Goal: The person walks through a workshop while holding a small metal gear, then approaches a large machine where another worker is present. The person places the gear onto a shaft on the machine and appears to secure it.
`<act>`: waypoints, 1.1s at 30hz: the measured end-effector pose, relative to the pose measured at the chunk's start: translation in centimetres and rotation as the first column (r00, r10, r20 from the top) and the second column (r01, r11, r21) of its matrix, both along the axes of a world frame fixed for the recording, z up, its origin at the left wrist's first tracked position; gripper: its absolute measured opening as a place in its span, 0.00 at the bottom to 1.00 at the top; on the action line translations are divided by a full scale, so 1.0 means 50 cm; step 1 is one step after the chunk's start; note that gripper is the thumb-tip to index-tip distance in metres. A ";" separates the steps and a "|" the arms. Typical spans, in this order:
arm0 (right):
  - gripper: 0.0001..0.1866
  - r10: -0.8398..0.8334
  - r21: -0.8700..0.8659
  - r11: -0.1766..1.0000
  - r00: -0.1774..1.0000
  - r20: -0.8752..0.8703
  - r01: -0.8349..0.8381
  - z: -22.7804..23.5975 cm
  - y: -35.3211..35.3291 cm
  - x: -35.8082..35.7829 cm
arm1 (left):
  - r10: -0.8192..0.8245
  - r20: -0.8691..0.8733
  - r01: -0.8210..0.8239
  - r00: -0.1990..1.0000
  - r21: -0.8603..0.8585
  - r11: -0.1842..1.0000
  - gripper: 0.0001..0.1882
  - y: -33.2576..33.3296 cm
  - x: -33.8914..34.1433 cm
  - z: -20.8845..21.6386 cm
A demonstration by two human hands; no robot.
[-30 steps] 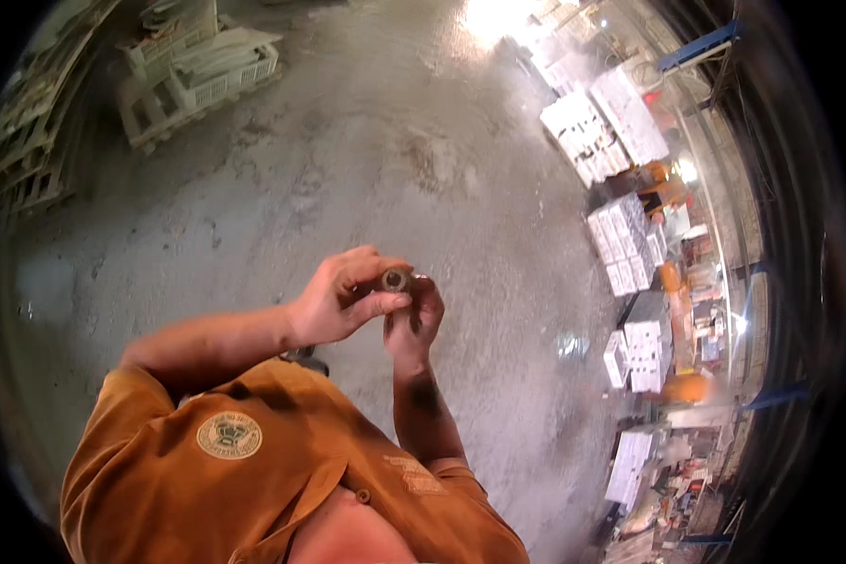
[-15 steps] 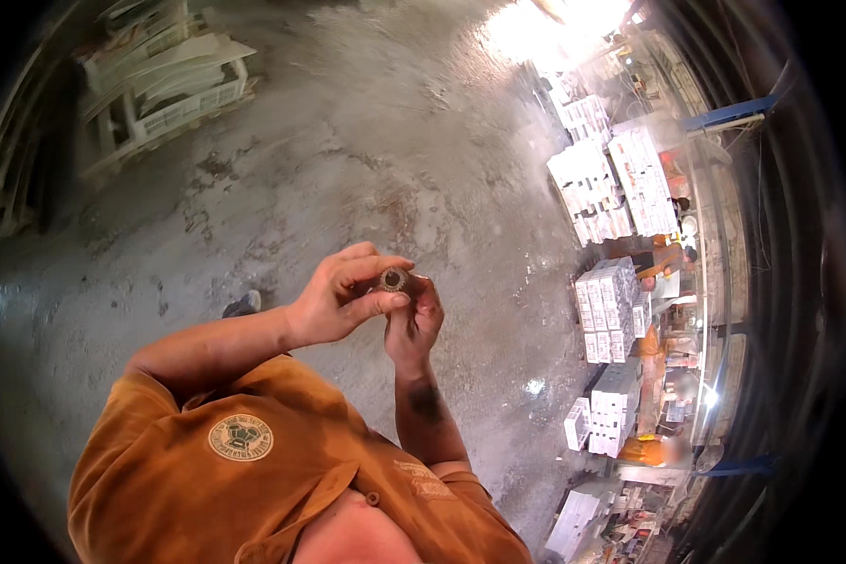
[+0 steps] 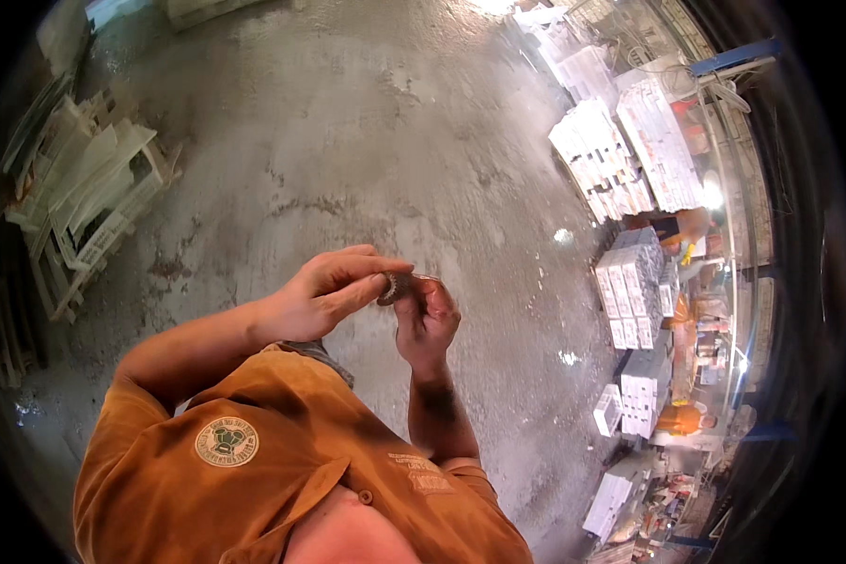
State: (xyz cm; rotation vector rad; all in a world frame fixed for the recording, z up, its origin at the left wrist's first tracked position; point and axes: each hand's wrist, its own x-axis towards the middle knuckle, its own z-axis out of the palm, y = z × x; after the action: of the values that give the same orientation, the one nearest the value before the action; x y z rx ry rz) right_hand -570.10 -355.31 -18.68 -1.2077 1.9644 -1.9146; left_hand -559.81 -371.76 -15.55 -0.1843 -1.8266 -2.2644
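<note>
Pinching small ring (image 3: 392, 285) between both hands

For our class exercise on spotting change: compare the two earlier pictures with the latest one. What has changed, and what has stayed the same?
The camera view has swung: the stacked white boxes and leaning white frames sit differently in the picture. The left hand and right hand still pinch the same small dark round part between the fingertips, held together in front of the orange shirt. Nothing was let go.

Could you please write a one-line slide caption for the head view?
Left hand and right hand pinch a small round grey metal part between them, above a grey concrete floor.
</note>
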 end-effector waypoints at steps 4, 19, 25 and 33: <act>0.08 0.047 0.137 0.990 0.978 -0.201 -0.019 0.078 -0.131 -0.241 | 0.006 0.149 -0.040 0.989 0.227 0.973 0.17 -0.127 -0.198 0.026; 0.09 0.359 0.445 0.895 0.643 -0.677 -0.032 0.179 -0.688 -1.044 | -0.113 0.043 0.067 0.993 0.577 0.814 0.15 -0.655 -0.977 -0.060; 0.08 0.260 0.448 0.892 0.733 -0.628 0.067 0.187 -0.855 -1.344 | -0.331 0.079 0.186 0.940 0.697 0.693 0.17 -0.851 -1.312 -0.051; 0.10 0.257 0.456 0.886 0.733 -0.630 0.082 0.157 -1.066 -1.797 | -0.381 0.044 0.252 0.923 0.681 0.688 0.17 -1.075 -1.779 -0.078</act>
State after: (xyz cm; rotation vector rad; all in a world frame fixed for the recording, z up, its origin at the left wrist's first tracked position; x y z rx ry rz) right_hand -659.93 -408.58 -10.85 -1.9686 2.4118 -0.8813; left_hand -648.75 -425.51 -19.43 -0.1798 -0.9657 -3.1206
